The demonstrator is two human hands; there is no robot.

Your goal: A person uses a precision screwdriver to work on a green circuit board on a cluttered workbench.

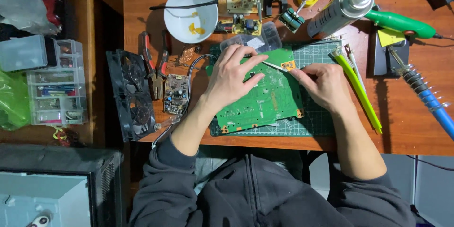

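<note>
My left hand lies spread, fingers flat, on the green circuit board, which sits tilted on the green cutting mat at the front of the table. My right hand is closed around thin metal tweezers, their tip on the board's top edge. A white bowl stands behind the mat, and pliers lie to its left.
</note>
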